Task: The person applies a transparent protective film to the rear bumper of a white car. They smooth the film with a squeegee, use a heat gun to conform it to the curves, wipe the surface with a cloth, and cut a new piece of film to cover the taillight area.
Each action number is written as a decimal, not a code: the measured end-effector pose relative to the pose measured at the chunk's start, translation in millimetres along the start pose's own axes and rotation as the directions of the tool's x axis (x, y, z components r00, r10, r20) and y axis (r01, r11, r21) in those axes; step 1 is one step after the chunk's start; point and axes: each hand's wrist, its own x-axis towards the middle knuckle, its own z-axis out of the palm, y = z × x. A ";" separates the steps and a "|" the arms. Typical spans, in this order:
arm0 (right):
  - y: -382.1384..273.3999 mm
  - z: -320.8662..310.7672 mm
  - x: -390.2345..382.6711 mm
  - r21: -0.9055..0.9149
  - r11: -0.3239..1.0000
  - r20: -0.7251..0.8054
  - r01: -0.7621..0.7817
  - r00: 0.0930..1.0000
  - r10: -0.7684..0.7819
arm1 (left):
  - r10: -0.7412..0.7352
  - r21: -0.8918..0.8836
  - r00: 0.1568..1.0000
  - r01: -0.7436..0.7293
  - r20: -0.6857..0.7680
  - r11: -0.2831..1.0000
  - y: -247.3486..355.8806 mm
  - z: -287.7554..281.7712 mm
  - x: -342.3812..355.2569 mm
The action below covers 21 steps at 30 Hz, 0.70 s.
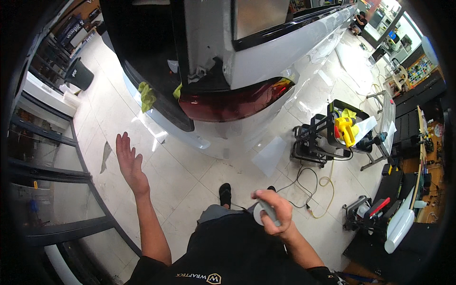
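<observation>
My left hand (131, 164) is raised over the floor to the left of the car, fingers stretched out and holding nothing. In front of my body my right hand (281, 214) is closed round a small grey and white tool (270, 212), with a grey bar and a rounded white part; its exact kind is unclear. Ahead of me stands the rear corner of a white car (266, 71), its boot open. A dark red tail light (232, 103) wraps round that corner. Two yellow-green cloths (147, 97) hang at the boot opening's edge. Neither hand touches the car.
At the right, a rolling cart (332, 116) carries a yellow heat gun (347, 130). Cables (308, 190) lie on the tiled floor below it. Clear film (269, 156) lies under the bumper. A black bin (79, 74) stands far left. Another person (359, 23) crouches at the far right.
</observation>
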 end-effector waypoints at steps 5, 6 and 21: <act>3.0 -84.3 9.6 0.107 0.993 0.189 -0.054 0.981 0.033 | 0.078 -0.027 0.995 -0.080 -0.061 0.996 36.2 59.9 -20.2; 3.0 -98.0 9.1 0.126 0.992 0.250 -0.030 0.968 -0.002 | 0.077 -0.035 0.993 -0.081 -0.086 0.996 43.8 78.0 -28.1; 59.0 -297.0 25.4 0.196 0.946 0.028 -0.259 0.966 0.258 | 0.230 0.128 0.932 -0.201 -0.279 0.971 139.7 186.8 -126.6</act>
